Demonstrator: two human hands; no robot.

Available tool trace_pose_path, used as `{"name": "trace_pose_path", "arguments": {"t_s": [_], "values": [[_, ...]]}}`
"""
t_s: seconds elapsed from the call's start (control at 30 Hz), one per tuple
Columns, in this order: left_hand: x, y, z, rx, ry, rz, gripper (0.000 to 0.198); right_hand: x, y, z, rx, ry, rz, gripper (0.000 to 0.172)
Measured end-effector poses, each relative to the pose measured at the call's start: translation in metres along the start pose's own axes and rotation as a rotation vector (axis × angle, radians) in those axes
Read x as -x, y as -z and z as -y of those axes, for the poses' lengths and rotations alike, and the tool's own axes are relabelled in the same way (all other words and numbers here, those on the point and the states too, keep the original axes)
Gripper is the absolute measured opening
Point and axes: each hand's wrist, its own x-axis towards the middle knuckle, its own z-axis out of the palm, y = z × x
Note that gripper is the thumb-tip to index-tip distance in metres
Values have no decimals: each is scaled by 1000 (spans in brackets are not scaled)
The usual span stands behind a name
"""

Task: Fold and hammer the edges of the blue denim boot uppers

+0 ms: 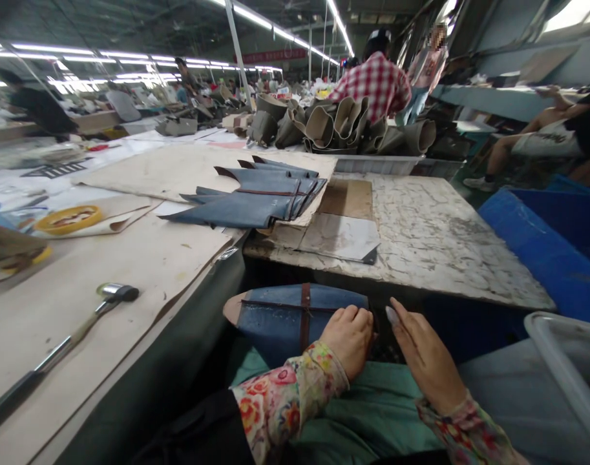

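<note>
Over my lap lies a blue leather boot upper with brown strips crossing on it and a pale tan end at the left. My left hand is closed over its right end, fingers curled down around the edge. Just right of that end, my right hand is held up with its fingers stretched out and nothing visible in it. A pale grey patch shows at one fingertip. The underside of the boot upper is hidden.
Similar blue leather pieces are stacked on the table ahead. A hammer and yellow tape roll lie left. Olive tubular pieces fill a grey crate. Blue bin and grey tub stand right; people work beyond.
</note>
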Motion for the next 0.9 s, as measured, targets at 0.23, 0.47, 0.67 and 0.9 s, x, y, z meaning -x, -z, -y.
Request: {"name": "trace_pose_path", "arguments": {"t_s": [0.23, 0.47, 0.67, 0.9], "values": [[26, 4, 19, 39, 68, -83, 33, -7, 4, 25, 160, 202, -7, 36], [44, 11, 33, 13, 118, -96, 33, -7, -20, 41, 137, 241, 41, 30], [62, 23, 48, -20, 186, -100, 31, -20, -38, 75, 155, 286, 91, 29], [93, 31, 65, -81, 245, -195, 33, -28, -55, 96, 150, 340, 119, 29]]}}
